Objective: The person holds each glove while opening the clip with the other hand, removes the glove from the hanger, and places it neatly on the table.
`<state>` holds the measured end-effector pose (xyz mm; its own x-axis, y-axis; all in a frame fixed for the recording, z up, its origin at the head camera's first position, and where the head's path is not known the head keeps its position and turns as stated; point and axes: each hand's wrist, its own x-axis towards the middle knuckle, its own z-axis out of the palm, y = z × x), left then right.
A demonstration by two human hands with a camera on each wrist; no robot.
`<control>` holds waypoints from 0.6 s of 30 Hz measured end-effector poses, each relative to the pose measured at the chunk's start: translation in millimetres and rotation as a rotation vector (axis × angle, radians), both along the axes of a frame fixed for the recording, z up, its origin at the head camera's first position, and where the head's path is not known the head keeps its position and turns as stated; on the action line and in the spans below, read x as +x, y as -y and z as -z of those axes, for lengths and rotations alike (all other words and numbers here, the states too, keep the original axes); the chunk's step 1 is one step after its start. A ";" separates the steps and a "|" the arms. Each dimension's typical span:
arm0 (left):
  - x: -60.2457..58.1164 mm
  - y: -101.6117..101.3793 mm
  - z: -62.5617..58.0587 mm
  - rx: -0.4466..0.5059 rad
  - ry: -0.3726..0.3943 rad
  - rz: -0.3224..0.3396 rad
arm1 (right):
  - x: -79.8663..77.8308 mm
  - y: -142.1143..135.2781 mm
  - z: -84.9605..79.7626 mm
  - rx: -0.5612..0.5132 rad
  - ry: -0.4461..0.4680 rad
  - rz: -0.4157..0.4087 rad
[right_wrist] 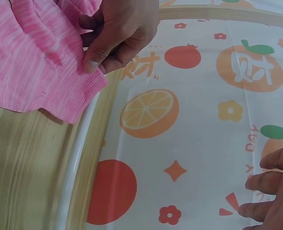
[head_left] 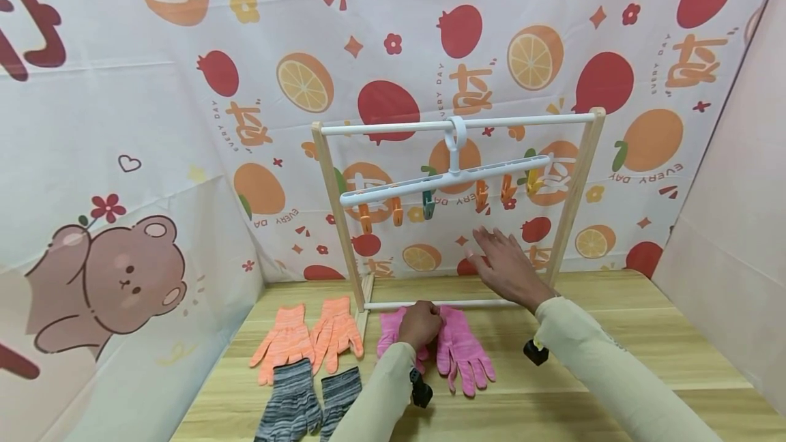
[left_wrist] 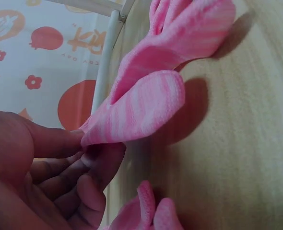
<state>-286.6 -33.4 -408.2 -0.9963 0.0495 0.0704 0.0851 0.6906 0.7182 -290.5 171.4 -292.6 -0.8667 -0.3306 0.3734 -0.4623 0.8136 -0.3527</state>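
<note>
My left hand (head_left: 420, 325) pinches the cuff corner of the right-hand pink glove (head_left: 462, 346) between thumb and fingers. That pinch shows at the cuff of the pink glove (right_wrist: 50, 81) in the right wrist view. Partly under my left hand lies a second pink glove (head_left: 389, 329). My right hand (head_left: 508, 266) is raised in front of the rack, fingers extended and holding nothing. Above it, a white hanger (head_left: 399, 189) carries several clips, including a green clip (head_left: 428, 204) and a yellow clip (head_left: 533, 183).
The hanger hooks over the top bar (head_left: 393, 127) of a wooden rack (head_left: 577, 189). A lower white bar (head_left: 479, 303) runs behind the pink gloves. To the left lie two orange gloves (head_left: 288, 340) and two grey gloves (head_left: 288, 398) on the wooden table (head_left: 614, 374). A printed curtain (head_left: 344, 26) hangs behind.
</note>
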 end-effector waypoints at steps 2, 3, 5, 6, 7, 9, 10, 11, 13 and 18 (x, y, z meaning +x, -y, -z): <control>-0.5 -0.6 0.4 -0.009 0.008 -0.003 | 0.1 -0.4 0.3 0.004 0.001 0.001; -0.8 -0.8 0.7 -0.013 0.007 -0.004 | 0.0 -0.6 0.5 0.004 0.000 0.001; -1.5 -0.9 2.7 -0.031 0.008 0.002 | -0.2 -0.9 1.3 0.004 -0.001 0.001; -1.6 -0.8 3.8 -0.046 0.002 0.005 | -0.4 -1.1 1.7 0.004 -0.003 0.000; -1.9 -0.8 4.8 -0.065 -0.001 0.007 | -0.5 -1.3 2.1 0.004 -0.005 0.001; -1.3 -1.3 5.6 -0.105 -0.008 0.008 | -1.0 -2.0 3.2 0.003 -0.010 0.001; -0.9 -1.7 5.8 -0.126 -0.013 0.007 | -1.2 -2.4 3.8 0.004 -0.011 0.001; -0.1 -2.1 5.0 -0.143 -0.019 0.005 | -1.4 -2.6 4.2 0.006 -0.011 0.002; 1.5 -3.1 3.2 -0.167 -0.023 -0.006 | -1.4 -3.3 4.9 0.013 -0.008 0.004; 3.9 -4.0 -0.7 -0.185 -0.030 -0.020 | -1.2 -4.8 5.4 0.014 -0.001 0.002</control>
<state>-282.6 -29.4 -407.5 -0.9948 0.0450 0.0916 0.0897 0.8127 0.5757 -291.7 176.2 -298.0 -0.8671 -0.3343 0.3694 -0.4610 0.8194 -0.3407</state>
